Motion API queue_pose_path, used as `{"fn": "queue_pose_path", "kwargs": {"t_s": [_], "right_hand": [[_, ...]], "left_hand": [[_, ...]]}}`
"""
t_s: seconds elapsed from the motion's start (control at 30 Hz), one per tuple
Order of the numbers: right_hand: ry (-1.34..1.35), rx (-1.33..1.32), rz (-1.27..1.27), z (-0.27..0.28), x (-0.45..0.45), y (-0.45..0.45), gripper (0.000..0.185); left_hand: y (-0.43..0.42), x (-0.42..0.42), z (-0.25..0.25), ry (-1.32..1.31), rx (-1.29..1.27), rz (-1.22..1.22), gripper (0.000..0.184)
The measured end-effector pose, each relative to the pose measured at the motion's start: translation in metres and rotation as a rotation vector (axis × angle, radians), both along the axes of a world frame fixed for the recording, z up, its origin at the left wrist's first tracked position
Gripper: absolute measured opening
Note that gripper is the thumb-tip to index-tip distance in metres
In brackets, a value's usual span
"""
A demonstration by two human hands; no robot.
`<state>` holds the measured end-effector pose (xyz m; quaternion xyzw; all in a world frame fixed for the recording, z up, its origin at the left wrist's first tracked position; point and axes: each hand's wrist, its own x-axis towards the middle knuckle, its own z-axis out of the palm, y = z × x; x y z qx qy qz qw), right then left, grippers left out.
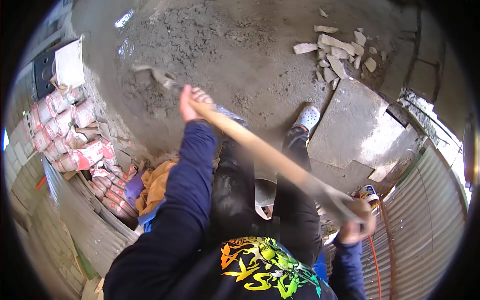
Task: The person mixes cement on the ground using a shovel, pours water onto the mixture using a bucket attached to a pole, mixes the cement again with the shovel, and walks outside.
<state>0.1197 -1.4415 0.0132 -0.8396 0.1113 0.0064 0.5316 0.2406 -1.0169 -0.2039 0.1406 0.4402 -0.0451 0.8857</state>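
Note:
A shovel with a wooden shaft (pixel 260 145) runs diagonally across my body. My left hand (pixel 195 102) is wrapped round the lower shaft, close to the metal blade. On the right, my right hand (pixel 356 229) grips the handle end and is slightly blurred. The blade (pixel 162 79) points to the upper left, over rough wet grey mortar (pixel 175 45) on the ground; whether it touches the mortar I cannot tell. Both sleeves are dark blue.
Stacked bags (pixel 65 122) line the left side, near brown cloth (pixel 155 187). Broken stone pieces (pixel 337 50) lie at the upper right, above a flat slab (pixel 345 120). My shoe (pixel 308 116) stands beside the slab. Corrugated metal (pixel 420 215) is at the lower right, with a bucket (pixel 265 191) between my legs.

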Motion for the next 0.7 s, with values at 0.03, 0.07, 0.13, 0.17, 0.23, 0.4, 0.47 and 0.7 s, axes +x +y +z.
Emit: {"fn": "queue_pose_path", "kwargs": {"t_s": [0.03,0.07,0.13,0.17,0.23,0.4,0.47,0.7], "right_hand": [[-0.08,-0.061,0.295,-0.003,0.001,0.0,0.021],[-0.064,0.009,0.487,-0.02,0.001,0.007,0.023],[-0.007,0.083,0.611,-0.042,-0.024,0.011,0.023],[0.025,0.087,0.541,-0.045,-0.041,0.007,0.022],[0.374,0.333,0.28,-0.047,-0.062,-0.029,0.024],[0.504,0.562,-0.652,-0.04,-0.102,-0.117,0.025],[0.574,0.561,-1.065,-0.044,-0.11,-0.138,0.025],[0.492,-0.006,-1.59,0.031,-0.109,-0.192,0.041]], "left_hand": [[0.014,0.007,0.005,0.063,0.174,-0.085,0.026],[0.032,0.0,-0.012,0.205,0.36,-0.245,0.026],[0.057,-0.018,-0.046,0.406,0.575,-0.422,0.026],[0.056,-0.017,-0.05,0.455,0.596,-0.444,0.025],[-0.019,0.005,0.01,0.502,0.597,-0.392,0.028],[-0.134,0.022,-0.009,0.22,0.258,-0.189,0.028],[-0.208,0.025,-0.046,0.28,0.218,-0.304,0.025],[-0.413,-0.011,-0.11,0.387,-0.11,-0.591,0.018]]}}
